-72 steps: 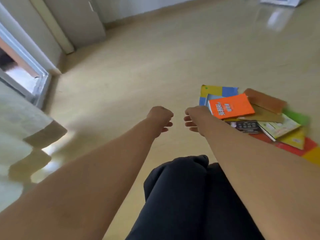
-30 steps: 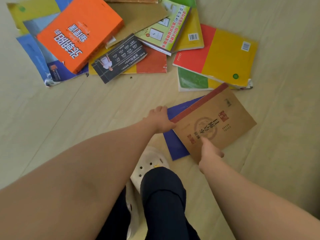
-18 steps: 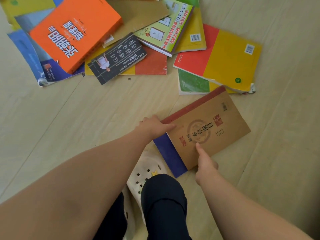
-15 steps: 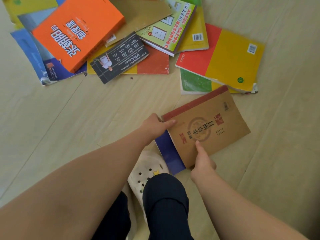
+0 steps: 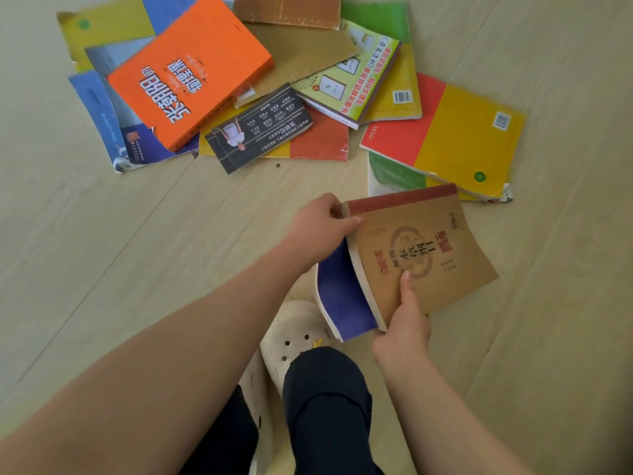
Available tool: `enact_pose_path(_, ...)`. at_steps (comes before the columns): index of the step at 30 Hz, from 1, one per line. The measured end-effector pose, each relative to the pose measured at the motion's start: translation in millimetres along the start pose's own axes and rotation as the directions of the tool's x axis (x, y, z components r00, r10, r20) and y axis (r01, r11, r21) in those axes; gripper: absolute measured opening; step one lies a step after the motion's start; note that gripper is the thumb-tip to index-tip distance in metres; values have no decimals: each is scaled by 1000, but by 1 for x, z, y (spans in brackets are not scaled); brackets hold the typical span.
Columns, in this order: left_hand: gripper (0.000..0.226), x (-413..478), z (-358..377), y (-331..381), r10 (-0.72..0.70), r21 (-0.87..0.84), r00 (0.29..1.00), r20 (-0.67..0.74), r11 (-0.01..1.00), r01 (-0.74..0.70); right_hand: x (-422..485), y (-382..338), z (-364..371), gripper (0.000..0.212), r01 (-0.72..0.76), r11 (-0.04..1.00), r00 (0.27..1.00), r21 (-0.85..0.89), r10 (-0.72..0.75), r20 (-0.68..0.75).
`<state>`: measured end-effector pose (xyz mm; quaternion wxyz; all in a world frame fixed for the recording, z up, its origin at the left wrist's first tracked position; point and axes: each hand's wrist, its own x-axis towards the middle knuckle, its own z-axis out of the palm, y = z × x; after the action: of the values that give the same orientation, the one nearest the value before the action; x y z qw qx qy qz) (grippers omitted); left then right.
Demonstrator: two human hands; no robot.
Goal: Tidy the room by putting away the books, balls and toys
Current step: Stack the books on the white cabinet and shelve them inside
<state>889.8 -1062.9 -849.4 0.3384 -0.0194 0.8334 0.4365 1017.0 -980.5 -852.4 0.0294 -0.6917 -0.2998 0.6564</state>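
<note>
A tan book with a dark red spine lies on top of a blue book, and both are tilted up off the floor on their near side. My left hand grips their far left corner, thumb on the tan cover. My right hand holds the near edge, thumb pressed on the tan cover and fingers underneath. Behind them lies a scattered pile: an orange book, a red and yellow book and several others.
The pale wooden floor stretches to the left and right of the pile. My white perforated shoes and dark trouser leg are directly below the held books.
I stepped over to the book pile and bent down. Both hands took hold of the tan and blue books, squared them together and tilted their near edge off the floor.
</note>
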Motion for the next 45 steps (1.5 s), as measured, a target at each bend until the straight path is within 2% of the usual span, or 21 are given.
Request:
enact_pose_path(3, 21, 5, -33, 19, 0, 9, 998, -56, 1000, 0, -17, -1, 20, 50, 33, 999, 996, 25, -34, 79)
enact_pose_path(6, 20, 3, -73, 7, -63, -177, 994, -85, 983, 47, -23, -4, 49, 44, 167, 985, 971, -47, -156, 179)
enact_pose_path(8, 16, 0, -91, -13, -215, -385, 975, -59, 906, 176, -18, -12, 66, 36, 314, 942, 920, -120, -271, 282)
enact_pose_path(10, 8, -3, -102, -40, -374, -508, 926, 47, 789, 345, -10, -18, 84, 34, 451, 851, 852, -269, -322, 412)
enact_pose_path(11, 8, -5, -104, -52, -441, -494, 891, 107, 754, 433, -5, -21, 92, 32, 498, 793, 825, -350, -309, 473)
enact_pose_path(13, 31, -4, -99, -76, -551, -356, 812, 193, 732, 581, 11, -21, 104, 28, 538, 633, 803, -556, -185, 566)
enact_pose_path(15, 52, 7, -87, -90, -592, -305, 794, 136, 737, 602, 28, -21, 107, 26, 557, 342, 814, -757, -40, 580)
enact_pose_path(16, 62, 15, -80, -94, -601, -337, 797, 55, 740, 582, 35, -22, 105, 29, 551, 211, 830, -807, -42, 556)
enact_pose_path(17, 71, 24, -74, -95, -605, -345, 795, -56, 758, 553, 42, -27, 105, 35, 520, 144, 854, -842, -101, 510)
enact_pose_path(19, 83, 37, -65, -86, -570, -141, 780, -260, 821, 553, 52, -40, 104, 45, 444, 93, 863, -891, -311, 398)
enact_pose_path(20, 86, 44, -64, -78, -542, -48, 774, -328, 827, 560, 55, -49, 106, 51, 424, 23, 829, -906, -413, 377)
enact_pose_path(22, 90, 53, -64, -66, -540, -47, 763, -355, 826, 562, 60, -67, 110, 65, 401, -150, 731, -904, -542, 415)
enact_pose_path(24, 92, 63, -68, -66, -579, -118, 747, -327, 809, 575, 67, -85, 123, 84, 374, -318, 678, -871, -547, 491)
enact_pose_path(27, 93, 66, -70, -73, -583, -122, 760, -287, 810, 574, 80, -103, 145, 109, 304, -490, 743, -817, -414, 525)
enact_pose_path(29, 92, 66, -71, -75, -576, -138, 769, -276, 816, 562, 88, -110, 156, 116, 262, -541, 790, -799, -356, 499)
enact_pose_path(31, 91, 68, -72, -75, -577, -162, 775, -258, 817, 554, 93, -114, 163, 116, 246, -582, 792, -775, -341, 506)
enact_pose_path(35, 92, 72, -73, -76, -604, -211, 759, -243, 797, 566, 97, -110, 178, 109, 192, -594, 794, -781, -373, 479)
enact_pose_path(37, 90, 75, -74, -78, -608, -236, 753, -252, 793, 562, 100, -103, 190, 97, 149, -614, 795, -776, -392, 462)
enact_pose_path(40, 88, 76, -72, -78, -598, -237, 762, -248, 800, 551, 106, -105, 195, 57, 156, -653, 731, -741, -428, 531)
enact_pose_path(43, 86, 73, -77, -78, -593, -259, 770, -236, 802, 538, 105, -116, 187, 50, 205, -709, 653, -675, -414, 634)
enact_pose_path(45, 81, 72, -82, -81, -596, -317, 780, -189, 789, 527, 98, -121, 183, 45, 233, -706, 649, -669, -399, 648)
